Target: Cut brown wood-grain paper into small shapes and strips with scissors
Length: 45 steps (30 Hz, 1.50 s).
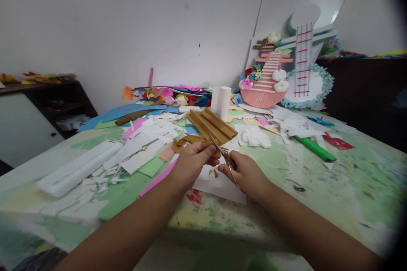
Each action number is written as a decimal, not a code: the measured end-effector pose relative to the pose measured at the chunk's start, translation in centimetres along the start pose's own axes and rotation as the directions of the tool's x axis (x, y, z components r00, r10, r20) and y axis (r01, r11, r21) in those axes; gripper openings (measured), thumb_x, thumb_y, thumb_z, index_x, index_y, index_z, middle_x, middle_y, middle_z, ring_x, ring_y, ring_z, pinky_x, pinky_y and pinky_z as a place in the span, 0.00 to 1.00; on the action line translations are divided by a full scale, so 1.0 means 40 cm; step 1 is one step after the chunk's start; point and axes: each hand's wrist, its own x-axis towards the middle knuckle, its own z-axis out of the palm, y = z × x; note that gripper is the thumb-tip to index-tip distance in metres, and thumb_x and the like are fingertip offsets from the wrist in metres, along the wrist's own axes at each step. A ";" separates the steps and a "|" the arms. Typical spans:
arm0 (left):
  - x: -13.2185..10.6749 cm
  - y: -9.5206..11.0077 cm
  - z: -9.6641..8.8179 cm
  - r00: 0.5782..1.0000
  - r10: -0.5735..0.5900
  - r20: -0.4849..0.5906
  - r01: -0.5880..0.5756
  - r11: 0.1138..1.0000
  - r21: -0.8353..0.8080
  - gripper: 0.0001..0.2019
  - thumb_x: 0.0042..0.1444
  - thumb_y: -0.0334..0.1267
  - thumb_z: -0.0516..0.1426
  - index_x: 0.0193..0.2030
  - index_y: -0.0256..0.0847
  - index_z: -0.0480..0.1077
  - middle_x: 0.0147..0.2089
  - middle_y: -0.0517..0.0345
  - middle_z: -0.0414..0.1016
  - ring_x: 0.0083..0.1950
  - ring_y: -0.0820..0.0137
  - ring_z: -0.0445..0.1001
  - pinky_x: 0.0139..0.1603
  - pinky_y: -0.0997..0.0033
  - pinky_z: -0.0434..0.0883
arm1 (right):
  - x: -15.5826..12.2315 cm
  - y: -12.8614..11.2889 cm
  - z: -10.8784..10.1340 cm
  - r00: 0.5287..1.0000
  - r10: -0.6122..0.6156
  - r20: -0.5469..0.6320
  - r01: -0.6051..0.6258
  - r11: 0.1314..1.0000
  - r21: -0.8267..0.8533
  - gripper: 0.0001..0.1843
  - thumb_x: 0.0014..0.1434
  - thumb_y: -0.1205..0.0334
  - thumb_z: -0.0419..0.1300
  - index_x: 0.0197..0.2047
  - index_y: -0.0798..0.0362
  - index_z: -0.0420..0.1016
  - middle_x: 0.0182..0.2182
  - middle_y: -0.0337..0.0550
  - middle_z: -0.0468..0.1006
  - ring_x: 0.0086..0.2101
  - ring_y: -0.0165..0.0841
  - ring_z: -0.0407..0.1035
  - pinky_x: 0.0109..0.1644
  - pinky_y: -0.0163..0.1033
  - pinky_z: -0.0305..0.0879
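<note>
My left hand (199, 157) pinches a piece of brown crepe paper, whose front edge is partly hidden by my fingers. My right hand (241, 171) is closed around the handles of a pair of scissors (220, 148). The blades point up and to the left, at the edge of the held paper. Just beyond my hands lies a stack of folded brown paper strips (211, 125). A curled brown strip (179, 144) rests left of it. Under my hands is a white sheet (227, 190) with a few small brown snippets (215, 172).
Left are white paper scraps (152, 129) and a long white foam block (81, 167). Behind stand a white paper roll (224, 102) and paper flowers (168, 94). Crumpled white paper (254, 136) and a green roll (314, 148) lie right. Instrument-shaped paper crafts (269, 76) lean at back right.
</note>
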 end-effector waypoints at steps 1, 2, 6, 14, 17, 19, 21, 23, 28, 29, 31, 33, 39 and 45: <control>-0.001 0.000 0.000 1.000 0.003 -0.002 -0.003 1.000 -0.008 0.10 0.39 0.41 0.60 0.24 0.34 0.70 0.23 0.58 0.71 0.22 0.75 0.68 0.27 0.73 0.66 | 0.000 0.000 0.000 1.000 0.003 0.000 -0.003 1.000 -0.005 0.16 0.49 0.49 0.51 0.22 0.52 0.55 0.18 0.35 0.61 0.20 0.25 0.52 0.22 0.31 0.44; -0.001 -0.001 -0.001 1.000 0.007 -0.003 -0.007 1.000 -0.008 0.10 0.40 0.41 0.59 0.25 0.34 0.70 0.23 0.58 0.71 0.22 0.75 0.68 0.27 0.73 0.66 | 0.001 0.000 0.000 1.000 0.003 0.001 -0.003 1.000 -0.010 0.16 0.50 0.48 0.51 0.22 0.52 0.55 0.18 0.35 0.61 0.20 0.26 0.52 0.22 0.31 0.44; -0.003 -0.002 -0.002 1.000 0.016 0.000 -0.016 1.000 0.019 0.09 0.41 0.40 0.58 0.25 0.34 0.70 0.24 0.57 0.71 0.23 0.75 0.68 0.27 0.74 0.66 | 0.001 0.001 0.001 1.000 -0.002 0.010 0.002 1.000 -0.024 0.17 0.50 0.48 0.50 0.22 0.52 0.54 0.18 0.35 0.62 0.20 0.26 0.53 0.22 0.31 0.44; -0.005 0.003 -0.005 1.000 0.016 0.013 -0.016 0.999 0.045 0.08 0.43 0.39 0.57 0.24 0.35 0.68 0.22 0.59 0.68 0.22 0.76 0.65 0.26 0.74 0.64 | -0.003 -0.002 -0.003 1.000 -0.009 0.020 0.010 1.000 -0.028 0.16 0.50 0.49 0.50 0.22 0.52 0.55 0.18 0.36 0.62 0.21 0.27 0.55 0.22 0.31 0.44; -0.003 0.006 -0.011 0.999 0.028 0.032 -0.030 0.997 0.071 0.08 0.44 0.38 0.55 0.23 0.35 0.68 0.21 0.60 0.66 0.21 0.77 0.64 0.24 0.75 0.62 | -0.001 -0.005 -0.006 1.000 0.002 0.027 -0.001 0.999 -0.035 0.15 0.50 0.50 0.52 0.22 0.52 0.55 0.18 0.36 0.63 0.21 0.27 0.54 0.23 0.31 0.45; -0.001 0.006 -0.015 0.998 0.041 0.038 -0.044 0.996 0.081 0.07 0.44 0.38 0.55 0.23 0.35 0.68 0.20 0.60 0.65 0.20 0.77 0.62 0.22 0.75 0.61 | -0.001 -0.007 -0.006 1.000 0.007 0.030 -0.006 0.999 -0.036 0.15 0.49 0.51 0.52 0.22 0.52 0.56 0.18 0.36 0.63 0.21 0.27 0.54 0.23 0.31 0.45; 0.002 0.005 -0.020 0.998 0.048 0.029 -0.050 0.995 0.087 0.07 0.44 0.37 0.55 0.23 0.35 0.68 0.19 0.60 0.65 0.20 0.77 0.62 0.21 0.75 0.60 | -0.002 -0.008 -0.006 0.999 0.007 0.038 -0.005 0.999 -0.039 0.15 0.49 0.50 0.53 0.23 0.53 0.57 0.18 0.36 0.63 0.21 0.27 0.55 0.23 0.31 0.45; 0.005 0.003 -0.024 0.999 0.051 0.013 -0.052 0.995 0.085 0.06 0.43 0.36 0.55 0.22 0.35 0.68 0.19 0.61 0.64 0.20 0.77 0.61 0.20 0.76 0.59 | -0.003 -0.008 -0.006 0.999 0.002 0.039 0.000 0.999 -0.048 0.15 0.50 0.50 0.52 0.23 0.53 0.58 0.18 0.36 0.64 0.21 0.27 0.55 0.23 0.31 0.45; 0.008 0.004 -0.029 0.999 0.035 0.034 -0.037 0.998 0.051 0.05 0.41 0.35 0.55 0.22 0.36 0.68 0.18 0.61 0.64 0.19 0.77 0.60 0.19 0.77 0.57 | -0.004 -0.007 -0.006 0.999 -0.006 0.049 0.008 0.999 -0.048 0.15 0.50 0.49 0.52 0.23 0.53 0.59 0.18 0.37 0.64 0.21 0.27 0.56 0.23 0.31 0.45; 0.008 0.004 -0.029 0.999 0.034 0.033 -0.035 0.998 0.052 0.05 0.41 0.35 0.55 0.22 0.36 0.67 0.18 0.61 0.64 0.19 0.77 0.59 0.19 0.77 0.56 | -0.004 -0.007 -0.006 0.998 -0.008 0.055 0.010 0.999 -0.041 0.15 0.49 0.49 0.52 0.23 0.53 0.59 0.18 0.37 0.64 0.21 0.27 0.56 0.23 0.31 0.45; 0.008 0.006 -0.029 0.999 0.035 0.020 -0.036 0.997 0.065 0.04 0.40 0.35 0.54 0.22 0.36 0.67 0.18 0.62 0.63 0.19 0.77 0.59 0.19 0.76 0.56 | -0.003 -0.008 -0.007 0.998 -0.015 0.061 0.017 0.999 -0.033 0.16 0.49 0.49 0.52 0.23 0.53 0.58 0.18 0.37 0.64 0.21 0.27 0.56 0.23 0.31 0.46; 0.008 0.006 -0.028 0.999 0.034 -0.012 -0.033 0.995 0.093 0.04 0.40 0.35 0.53 0.21 0.37 0.66 0.17 0.62 0.62 0.18 0.77 0.58 0.19 0.76 0.55 | -0.002 -0.009 -0.009 0.998 -0.023 0.062 0.025 0.999 -0.036 0.16 0.50 0.49 0.52 0.23 0.52 0.57 0.18 0.37 0.64 0.21 0.28 0.56 0.23 0.31 0.45; 0.008 0.000 -0.032 0.993 0.076 -0.085 -0.057 0.975 0.214 0.07 0.42 0.37 0.51 0.18 0.38 0.63 0.15 0.64 0.60 0.17 0.77 0.57 0.20 0.74 0.54 | -0.003 -0.008 -0.014 0.998 -0.035 0.056 0.040 0.996 -0.080 0.17 0.50 0.47 0.51 0.23 0.52 0.57 0.18 0.37 0.64 0.21 0.27 0.55 0.23 0.31 0.45; 0.011 -0.003 -0.038 0.991 0.101 -0.085 -0.074 0.957 0.280 0.09 0.44 0.38 0.49 0.17 0.39 0.61 0.15 0.64 0.58 0.18 0.76 0.57 0.20 0.74 0.53 | -0.005 -0.002 -0.013 0.998 -0.044 0.049 0.049 0.995 -0.091 0.18 0.49 0.45 0.51 0.24 0.52 0.58 0.18 0.38 0.65 0.21 0.28 0.57 0.23 0.31 0.45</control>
